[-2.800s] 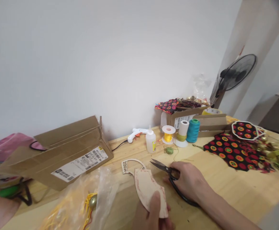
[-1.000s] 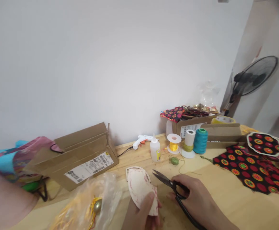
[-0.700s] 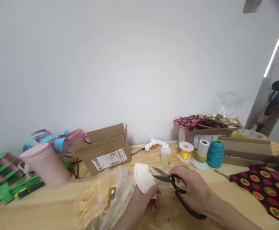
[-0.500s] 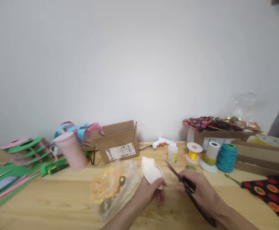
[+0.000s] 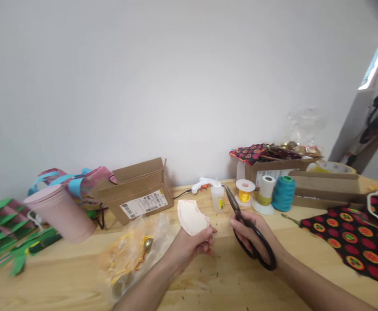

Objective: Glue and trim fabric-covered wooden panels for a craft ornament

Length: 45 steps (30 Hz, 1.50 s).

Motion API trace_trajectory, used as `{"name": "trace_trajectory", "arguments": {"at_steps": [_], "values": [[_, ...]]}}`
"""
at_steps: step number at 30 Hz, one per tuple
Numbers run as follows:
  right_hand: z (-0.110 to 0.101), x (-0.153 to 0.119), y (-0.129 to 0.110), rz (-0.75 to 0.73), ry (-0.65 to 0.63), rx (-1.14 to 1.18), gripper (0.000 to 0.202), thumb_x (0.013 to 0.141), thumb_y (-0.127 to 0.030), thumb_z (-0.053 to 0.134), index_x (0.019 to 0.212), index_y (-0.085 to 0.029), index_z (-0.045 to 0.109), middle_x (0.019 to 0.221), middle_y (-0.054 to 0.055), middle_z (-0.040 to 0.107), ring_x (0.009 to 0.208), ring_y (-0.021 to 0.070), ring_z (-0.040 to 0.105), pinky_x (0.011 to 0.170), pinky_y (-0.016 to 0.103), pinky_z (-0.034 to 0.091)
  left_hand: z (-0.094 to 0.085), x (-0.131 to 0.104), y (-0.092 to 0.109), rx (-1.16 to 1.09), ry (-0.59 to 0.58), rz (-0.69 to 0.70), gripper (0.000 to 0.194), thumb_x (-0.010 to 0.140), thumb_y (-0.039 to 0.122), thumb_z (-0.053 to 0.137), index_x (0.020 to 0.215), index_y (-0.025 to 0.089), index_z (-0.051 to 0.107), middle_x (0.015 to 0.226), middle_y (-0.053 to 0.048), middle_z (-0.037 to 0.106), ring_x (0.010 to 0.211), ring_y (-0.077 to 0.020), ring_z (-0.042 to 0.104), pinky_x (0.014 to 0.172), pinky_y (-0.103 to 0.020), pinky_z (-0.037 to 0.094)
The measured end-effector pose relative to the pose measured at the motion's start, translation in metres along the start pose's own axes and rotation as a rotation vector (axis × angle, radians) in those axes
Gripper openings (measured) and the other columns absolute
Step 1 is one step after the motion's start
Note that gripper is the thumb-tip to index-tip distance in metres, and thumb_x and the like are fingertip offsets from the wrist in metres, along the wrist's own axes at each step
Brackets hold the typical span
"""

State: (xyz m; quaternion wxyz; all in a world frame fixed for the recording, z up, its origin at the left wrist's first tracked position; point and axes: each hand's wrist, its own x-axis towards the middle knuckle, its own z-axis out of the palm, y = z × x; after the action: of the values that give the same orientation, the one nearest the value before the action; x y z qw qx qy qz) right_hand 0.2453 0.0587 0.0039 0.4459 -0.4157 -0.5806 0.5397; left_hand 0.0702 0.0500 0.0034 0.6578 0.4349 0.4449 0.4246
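Note:
Near the middle of the table, my left hand [image 5: 193, 244] pinches the lower edge of a white curved piece [image 5: 192, 217] with faint reddish marks along its rim. To its right, my right hand [image 5: 255, 231] grips black-handled scissors [image 5: 236, 207]. Their blades point up and away and look closed together, apart from the white piece. Behind the hands stands a clear glue bottle [image 5: 218, 196], with the scissor tips just right of its top. A plastic bag [image 5: 127, 255] with yellow cords and metallic bells lies left of my left hand.
A glue gun [image 5: 203, 184] and an open cardboard box [image 5: 140, 190] are at the back. Yellow ribbon [image 5: 244, 195], a white spool [image 5: 267, 188] and teal thread [image 5: 284, 193] stand right. Patterned fabric [image 5: 354, 237] lies far right; a pink canister [image 5: 61, 214] stands left.
The view has turned right, so the table items appear further left. The scissors have tilted more upright in my right hand, and their blades have come together. The white piece stays in my left hand.

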Motion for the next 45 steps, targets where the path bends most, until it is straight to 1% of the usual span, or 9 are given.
{"name": "trace_trajectory", "arguments": {"at_steps": [9,14,17,23,29,32,36,41,45], "values": [[-0.007,0.002,0.017,-0.131,0.015,-0.3,0.018,0.064,-0.027,0.066,0.076,-0.017,0.056,0.054,-0.006,0.048,0.05,0.0075,0.042,0.046,0.019,0.034,-0.006,-0.006,-0.007,0.022,0.021,-0.157,0.03,0.053,0.023,0.075,0.079,0.013,0.064,0.051,0.002,0.06,0.045,-0.0062,0.052,0.045,-0.016,0.04],[-0.001,0.001,0.013,0.002,-0.053,-0.091,0.024,0.063,-0.025,0.067,0.082,-0.018,0.056,0.069,-0.001,0.06,0.059,0.0096,0.052,0.053,0.02,0.042,0.005,-0.009,-0.006,0.17,-0.135,-0.243,0.012,0.058,0.021,0.069,0.055,0.014,0.06,0.044,-0.001,0.061,0.034,-0.0077,0.05,0.035,-0.017,0.037],[0.004,0.001,0.009,0.053,-0.111,0.013,0.025,0.057,-0.024,0.072,0.077,-0.017,0.057,0.069,-0.002,0.06,0.062,0.0104,0.055,0.057,0.021,0.044,0.011,-0.01,-0.012,0.213,-0.087,-0.268,0.01,0.057,0.021,0.069,0.061,0.015,0.063,0.04,0.001,0.06,0.031,-0.008,0.048,0.032,-0.016,0.035],[-0.003,0.004,0.012,0.112,0.047,0.107,0.031,0.054,-0.027,0.073,0.076,-0.018,0.053,0.057,-0.005,0.056,0.05,0.0077,0.051,0.047,0.019,0.04,-0.001,0.0,-0.014,0.133,-0.002,-0.14,0.034,0.07,0.04,0.058,0.051,0.012,0.063,0.047,-0.003,0.064,0.037,-0.0076,0.054,0.039,-0.015,0.039],[-0.003,0.007,0.014,0.136,0.036,0.108,0.034,0.052,-0.026,0.075,0.077,-0.018,0.054,0.058,-0.005,0.056,0.05,0.007,0.05,0.045,0.018,0.038,-0.005,0.004,-0.008,0.027,0.046,0.069,0.027,0.074,0.033,0.057,0.094,0.018,0.065,0.08,-0.004,0.071,0.071,-0.0159,0.064,0.066,-0.025,0.05],[-0.003,0.008,0.011,0.13,0.056,0.026,0.032,0.052,-0.028,0.073,0.076,-0.018,0.055,0.057,-0.004,0.056,0.051,0.0088,0.051,0.047,0.02,0.039,-0.005,0.004,-0.008,0.046,0.053,0.057,0.027,0.068,0.025,0.066,0.093,0.017,0.066,0.082,-0.003,0.071,0.074,-0.016,0.063,0.066,-0.022,0.05],[-0.012,0.011,0.01,0.064,0.201,-0.044,0.031,0.055,-0.035,0.071,0.075,-0.018,0.054,0.052,-0.006,0.049,0.046,0.0069,0.044,0.043,0.02,0.035,-0.017,0.007,-0.005,-0.081,0.266,0.092,0.024,0.07,0.025,0.064,0.091,0.015,0.065,0.079,-0.004,0.071,0.073,-0.0155,0.064,0.064,-0.022,0.051],[-0.02,0.013,0.005,0.058,0.032,-0.102,0.035,0.057,-0.044,0.069,0.072,-0.017,0.052,0.049,-0.008,0.043,0.041,0.0049,0.035,0.038,0.019,0.028,-0.027,0.009,-0.001,-0.267,0.378,0.1,0.031,0.072,0.023,0.062,0.101,0.015,0.061,0.083,-0.004,0.07,0.078,-0.0135,0.063,0.065,-0.019,0.05],[-0.022,0.011,0.005,0.013,-0.048,-0.079,0.046,0.056,-0.057,0.064,0.076,-0.019,0.051,0.061,0.0,0.058,0.053,0.0117,0.051,0.047,0.023,0.04,-0.024,0.007,-0.005,-0.222,0.356,0.087,0.032,0.073,0.03,0.06,0.102,0.016,0.06,0.084,-0.003,0.069,0.075,-0.0135,0.062,0.061,-0.018,0.049]]}}
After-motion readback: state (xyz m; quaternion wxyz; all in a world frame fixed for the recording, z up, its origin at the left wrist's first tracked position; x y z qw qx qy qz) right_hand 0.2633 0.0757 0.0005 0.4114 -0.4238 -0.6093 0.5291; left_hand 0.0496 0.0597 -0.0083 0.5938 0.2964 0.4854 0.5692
